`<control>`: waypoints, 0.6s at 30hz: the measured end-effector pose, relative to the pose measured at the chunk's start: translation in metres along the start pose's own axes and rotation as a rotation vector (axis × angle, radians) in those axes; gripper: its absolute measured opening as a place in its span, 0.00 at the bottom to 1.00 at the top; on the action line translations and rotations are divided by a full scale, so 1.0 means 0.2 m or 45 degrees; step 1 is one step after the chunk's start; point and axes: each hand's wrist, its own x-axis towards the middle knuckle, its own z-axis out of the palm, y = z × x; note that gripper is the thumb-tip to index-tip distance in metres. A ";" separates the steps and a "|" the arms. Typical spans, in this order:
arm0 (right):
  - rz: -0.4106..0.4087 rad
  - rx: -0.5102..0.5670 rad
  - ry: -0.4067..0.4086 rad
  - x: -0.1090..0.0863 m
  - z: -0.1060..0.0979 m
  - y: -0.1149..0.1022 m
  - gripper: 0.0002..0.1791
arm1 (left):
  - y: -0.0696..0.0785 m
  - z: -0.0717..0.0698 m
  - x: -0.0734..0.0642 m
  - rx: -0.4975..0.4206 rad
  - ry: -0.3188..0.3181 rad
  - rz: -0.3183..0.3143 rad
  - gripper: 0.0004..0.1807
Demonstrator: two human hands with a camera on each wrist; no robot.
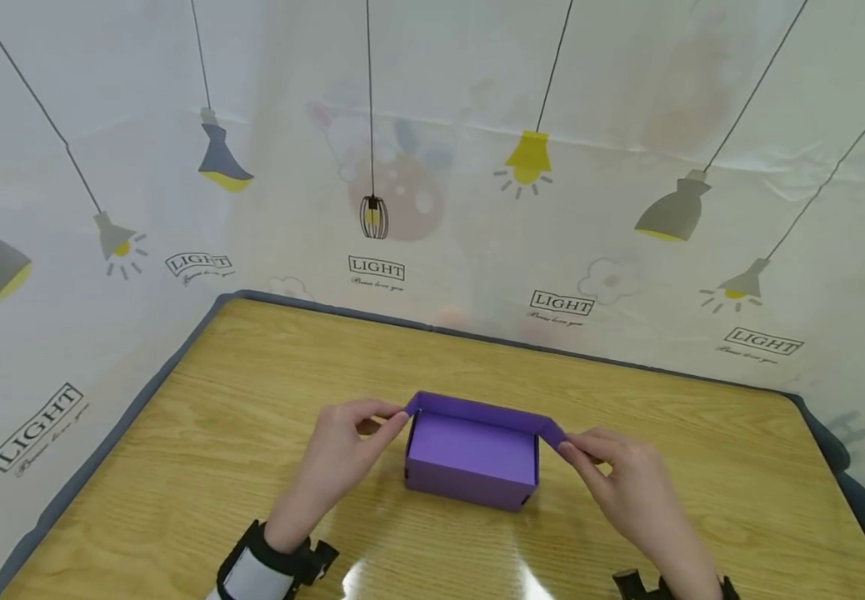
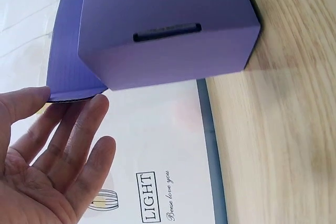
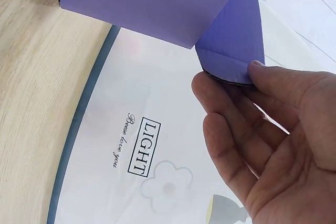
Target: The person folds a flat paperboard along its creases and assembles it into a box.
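A purple cardboard box stands on the wooden table in front of the person. Its lid panel lies over the top, and a narrow strip with a flap at each end rises along the far edge. The left hand pinches the left flap between thumb and fingers. At the other end, the right hand pinches the right flap by its curved outer edge. Both flaps angle outward from the box corners. A dark slot shows in the box side in the left wrist view.
The wooden table has a dark grey edge strip. Behind it hangs a pale wall covering printed with lamps and the word LIGHT. Each wrist wears a dark strap; the left strap is seen most fully.
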 end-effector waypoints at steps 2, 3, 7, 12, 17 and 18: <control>-0.007 -0.004 0.004 0.00 0.00 -0.01 0.02 | 0.01 0.01 -0.01 -0.029 0.002 -0.034 0.08; -0.001 -0.012 0.000 0.00 0.01 -0.02 0.02 | 0.02 0.01 -0.01 -0.045 0.003 -0.048 0.08; 0.045 -0.031 -0.023 0.00 0.02 -0.06 0.03 | 0.03 0.02 -0.02 -0.081 0.020 -0.076 0.07; 0.046 0.008 -0.009 0.00 0.04 -0.10 0.04 | 0.03 0.03 -0.02 -0.090 0.046 -0.085 0.07; 0.046 0.051 0.010 -0.01 0.05 -0.11 0.04 | 0.03 0.04 -0.02 -0.096 0.058 -0.095 0.07; 0.049 0.051 0.016 -0.01 0.06 -0.11 0.04 | 0.03 0.04 -0.02 -0.098 0.061 -0.094 0.07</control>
